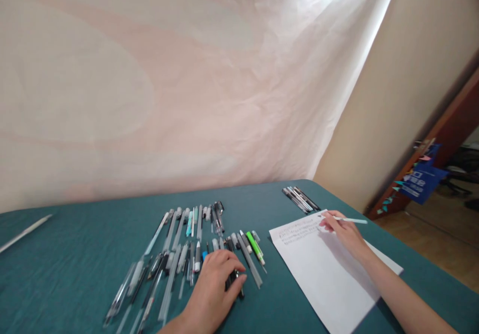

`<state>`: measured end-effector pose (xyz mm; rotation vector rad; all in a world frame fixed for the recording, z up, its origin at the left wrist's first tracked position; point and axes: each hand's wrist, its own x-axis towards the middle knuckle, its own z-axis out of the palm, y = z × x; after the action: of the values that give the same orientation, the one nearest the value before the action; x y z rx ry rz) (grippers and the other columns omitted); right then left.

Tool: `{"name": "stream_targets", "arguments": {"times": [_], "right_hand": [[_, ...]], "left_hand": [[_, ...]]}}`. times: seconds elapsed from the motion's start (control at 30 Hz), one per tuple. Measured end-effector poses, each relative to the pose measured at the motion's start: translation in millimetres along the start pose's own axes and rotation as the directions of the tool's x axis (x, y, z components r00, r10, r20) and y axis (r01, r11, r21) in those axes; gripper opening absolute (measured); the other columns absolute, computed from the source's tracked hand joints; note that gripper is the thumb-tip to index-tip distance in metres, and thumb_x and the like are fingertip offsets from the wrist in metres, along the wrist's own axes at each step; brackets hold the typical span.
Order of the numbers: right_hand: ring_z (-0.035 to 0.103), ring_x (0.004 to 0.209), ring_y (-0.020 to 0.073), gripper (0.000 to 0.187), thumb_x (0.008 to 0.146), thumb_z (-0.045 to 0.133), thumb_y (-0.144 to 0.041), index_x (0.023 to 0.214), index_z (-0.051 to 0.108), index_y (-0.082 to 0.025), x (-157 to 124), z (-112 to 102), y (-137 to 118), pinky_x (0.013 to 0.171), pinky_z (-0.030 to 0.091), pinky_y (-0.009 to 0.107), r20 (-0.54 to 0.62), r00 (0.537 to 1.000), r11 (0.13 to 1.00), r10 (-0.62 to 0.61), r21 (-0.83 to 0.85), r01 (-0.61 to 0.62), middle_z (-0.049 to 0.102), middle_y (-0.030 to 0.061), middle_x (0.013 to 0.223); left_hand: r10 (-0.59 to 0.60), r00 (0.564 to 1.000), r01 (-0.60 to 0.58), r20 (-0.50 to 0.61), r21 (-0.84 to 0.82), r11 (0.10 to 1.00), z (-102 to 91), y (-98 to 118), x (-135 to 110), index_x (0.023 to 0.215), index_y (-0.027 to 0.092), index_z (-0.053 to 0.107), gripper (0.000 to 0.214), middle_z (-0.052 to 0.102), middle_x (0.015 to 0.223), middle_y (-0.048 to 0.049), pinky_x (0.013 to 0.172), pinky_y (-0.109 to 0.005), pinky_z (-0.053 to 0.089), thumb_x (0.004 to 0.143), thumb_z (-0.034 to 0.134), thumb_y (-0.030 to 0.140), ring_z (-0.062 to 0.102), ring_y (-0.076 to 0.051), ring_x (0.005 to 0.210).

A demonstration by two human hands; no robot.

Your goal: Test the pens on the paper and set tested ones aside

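While the teal table (75, 274) carries everything, your sheet of paper (329, 294) lies at its right side, handwriting along the top edge. Left of it, a loose spread of pens (175, 244), green pen (255, 246) at its right end. Your left hand (215, 286) lies palm down on the spread, fingers (232, 266) half curled, tips on a dark pen (235, 277); grip or mere contact, can't tell. Your right hand (342, 231) pinches a white pen (354, 219), fingers closed round it, tip on the paper at the written lines.
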<state>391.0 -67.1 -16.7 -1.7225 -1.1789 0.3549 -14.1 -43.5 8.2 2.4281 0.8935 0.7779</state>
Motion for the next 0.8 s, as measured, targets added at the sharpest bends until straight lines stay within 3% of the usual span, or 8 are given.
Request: {"name": "stream_targets", "arguments": {"times": [0.1, 0.2, 0.3, 0.4, 0.6, 0.7, 0.8], "right_hand": [[0.058, 0.066, 0.0159, 0.036, 0.085, 0.041, -0.048, 0.095, 0.059, -0.019, -13.2, 24.2, -40.6, 0.065, 0.046, 0.027, 0.192, 0.976, 0.994, -0.102, -0.015, 0.107, 0.066, 0.0046, 0.079], [0.059, 0.074, 0.0174, 0.028, 0.085, 0.045, -0.042, 0.094, 0.059, -0.02, -30.0, 62.6, -80.6, 0.067, 0.045, 0.026, 0.412, 0.868, 0.948, -0.278, -0.027, 0.316, 0.065, 0.0036, 0.08], [0.058, 0.068, 0.0154, 0.019, 0.082, 0.05, -0.032, 0.095, 0.058, -0.02, -40.2, 103.4, -104.0, 0.063, 0.044, 0.025, 0.478, 0.794, 0.899, -0.376, -0.018, 0.437, 0.064, 0.0016, 0.078], [0.058, 0.076, 0.0162, 0.021, 0.078, 0.053, -0.021, 0.099, 0.057, -0.02, -41.5, 130.9, -110.4, 0.069, 0.044, 0.027, 0.491, 0.75, 0.854, -0.442, -0.025, 0.519, 0.062, 0.0035, 0.088], [0.055, 0.077, 0.0162, 0.026, 0.078, 0.05, -0.016, 0.102, 0.056, -0.021, -42.7, 139.0, -111.9, 0.072, 0.043, 0.029, 0.582, 0.696, 0.85, -0.42, -0.015, 0.526, 0.059, 0.0035, 0.089], [0.053, 0.072, 0.0148, 0.021, 0.078, 0.051, -0.017, 0.098, 0.056, -0.02, -45.7, 139.2, -110.4, 0.068, 0.043, 0.027, 0.58, 0.693, 0.861, -0.428, 0.028, 0.508, 0.058, 0.0015, 0.083], [0.052, 0.065, 0.0134, 0.021, 0.076, 0.051, -0.017, 0.097, 0.053, -0.02, -47.1, 141.9, -104.9, 0.063, 0.043, 0.026, 0.548, 0.723, 0.881, -0.421, 0.059, 0.469, 0.057, -0.0002, 0.078]], "left_hand": [[-0.003, 1.0, 0.003, -0.029, -0.016, 1.0, -0.5, 1.6, -1.0, 0.086, 0.022, 0.061, 0.008, 0.06, 0.091, -0.0044, 0.082, -0.036, 0.038, 0.083, 0.054, 0.02, 0.053, -0.021, 0.091], [-0.006, 0.998, 0.004, -0.059, -0.029, 1.0, 0.1, 2.4, -2.1, 0.085, 0.022, 0.061, 0.008, 0.06, 0.091, -0.0045, 0.082, -0.036, 0.038, 0.083, 0.054, 0.019, 0.053, -0.021, 0.09], [-0.006, 0.997, 0.003, -0.075, -0.043, 0.999, -0.1, 3.2, -3.0, 0.084, 0.021, 0.06, 0.008, 0.06, 0.09, -0.0047, 0.081, -0.036, 0.038, 0.083, 0.053, 0.019, 0.053, -0.021, 0.088], [-0.007, 0.997, 0.003, -0.079, -0.05, 0.999, -1.2, 3.9, -3.9, 0.084, 0.021, 0.061, 0.008, 0.06, 0.09, -0.005, 0.081, -0.036, 0.037, 0.083, 0.053, 0.019, 0.053, -0.021, 0.088], [-0.027, 0.996, 0.021, -0.089, -0.075, 0.997, -1.7, 4.5, -5.0, 0.084, 0.021, 0.061, 0.008, 0.06, 0.09, -0.0039, 0.082, -0.035, 0.036, 0.082, 0.055, 0.018, 0.053, -0.021, 0.089], [-0.037, 0.995, 0.03, -0.087, -0.083, 0.996, -2.2, 5.4, -5.2, 0.085, 0.021, 0.061, 0.008, 0.06, 0.09, -0.0034, 0.082, -0.034, 0.035, 0.081, 0.055, 0.017, 0.052, -0.02, 0.09], [-0.048, 0.995, 0.04, -0.09, -0.096, 0.995, -3.1, 6.3, -5.4, 0.085, 0.021, 0.06, 0.007, 0.06, 0.091, -0.0034, 0.082, -0.034, 0.035, 0.081, 0.056, 0.017, 0.052, -0.019, 0.09]]}}
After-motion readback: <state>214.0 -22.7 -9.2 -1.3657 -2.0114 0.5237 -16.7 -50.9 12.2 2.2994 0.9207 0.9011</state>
